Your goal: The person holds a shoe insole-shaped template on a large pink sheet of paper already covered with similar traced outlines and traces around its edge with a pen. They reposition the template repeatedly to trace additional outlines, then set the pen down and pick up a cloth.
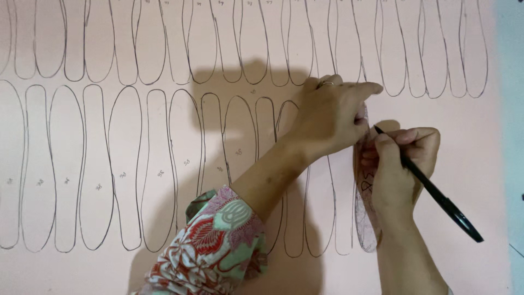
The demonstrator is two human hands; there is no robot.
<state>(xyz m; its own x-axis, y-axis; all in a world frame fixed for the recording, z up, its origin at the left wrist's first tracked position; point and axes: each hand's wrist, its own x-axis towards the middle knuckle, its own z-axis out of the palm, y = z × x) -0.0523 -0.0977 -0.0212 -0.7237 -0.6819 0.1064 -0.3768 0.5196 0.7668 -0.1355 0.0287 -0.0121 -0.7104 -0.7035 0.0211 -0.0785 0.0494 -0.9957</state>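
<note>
floral sleeve [218, 246] | left hand [327, 117] flat on template [364, 218] | right hand [398, 164] fingers grasping pen [436, 196]

A pale pink sheet [480, 142] covered with rows of traced insole outlines lies flat on the light blue surface [513, 109], with a shoe-sole template [364, 218] resting on it.

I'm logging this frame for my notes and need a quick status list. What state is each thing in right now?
left hand: pressed flat on the template, fingers spread.
right hand: closed in a writing grip on the pen.
pen: black, tilted, tip at the template's edge.
template: narrow sole-shaped piece, lying flat on the sheet, mostly hidden by the hands.
pink sheet: flat, covered in rows of traced sole outlines; right side bare.
</note>
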